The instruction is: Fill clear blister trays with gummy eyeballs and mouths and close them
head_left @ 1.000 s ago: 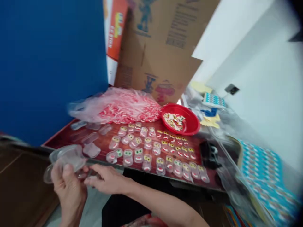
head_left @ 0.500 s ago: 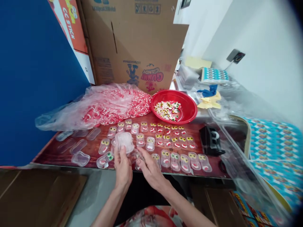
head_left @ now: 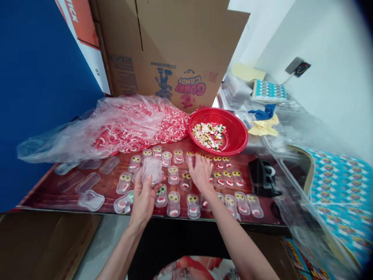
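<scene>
My left hand (head_left: 143,200) grips a small stack of clear plastic shells (head_left: 152,170), held just above the table's left-middle part. My right hand (head_left: 201,172) reaches over the rows at the middle, fingers bent down and close together at a small candy set near the red bowl; what they pinch is hidden. Clear shells with gummy eyes and red-and-white teeth lie in rows around both hands, such as a green-eyed one (head_left: 161,195) and a yellow-eyed one (head_left: 174,204). Several bare clear shells (head_left: 91,200) lie at the left.
A red bowl (head_left: 237,136) holds loose gummy eyes. Beside it lies a big plastic bag (head_left: 131,126) of red-and-white candies. A black tape dispenser (head_left: 264,177) stands at the right, near blue printed sheets (head_left: 335,217). A cardboard box (head_left: 180,42) rises behind; a blue panel (head_left: 43,97) stands left.
My right hand has moved up and right, from beside the left hand to the candy rows. The left hand still holds the stack. The camera view has shifted slightly.
</scene>
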Action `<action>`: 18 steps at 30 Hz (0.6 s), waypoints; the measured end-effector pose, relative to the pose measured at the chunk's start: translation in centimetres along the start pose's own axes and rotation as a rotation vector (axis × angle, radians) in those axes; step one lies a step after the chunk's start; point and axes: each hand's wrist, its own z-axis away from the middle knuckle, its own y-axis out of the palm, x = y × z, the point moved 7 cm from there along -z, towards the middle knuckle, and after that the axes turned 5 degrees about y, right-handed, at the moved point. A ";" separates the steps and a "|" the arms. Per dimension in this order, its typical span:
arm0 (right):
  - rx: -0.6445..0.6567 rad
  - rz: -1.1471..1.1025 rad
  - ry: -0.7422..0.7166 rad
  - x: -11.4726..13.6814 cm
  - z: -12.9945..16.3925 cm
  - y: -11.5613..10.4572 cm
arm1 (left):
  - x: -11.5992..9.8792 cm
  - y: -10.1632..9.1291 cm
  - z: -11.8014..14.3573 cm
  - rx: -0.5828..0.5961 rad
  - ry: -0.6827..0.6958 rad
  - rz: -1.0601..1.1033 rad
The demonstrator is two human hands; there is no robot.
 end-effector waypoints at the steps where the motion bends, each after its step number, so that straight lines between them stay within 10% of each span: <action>1: -0.007 0.066 -0.009 0.1 -0.9 0.6 | 0.0 -0.3 0.1 0.016 -0.032 0.004; 12: 0.070 0.119 -0.301 1.5 -0.3 3.0 | -4.3 -4.9 -2.7 -0.074 -0.080 0.021; 18: 0.023 -0.078 -0.060 0.4 -0.9 1.9 | -6.2 -7.0 -4.3 -0.107 -0.021 -0.033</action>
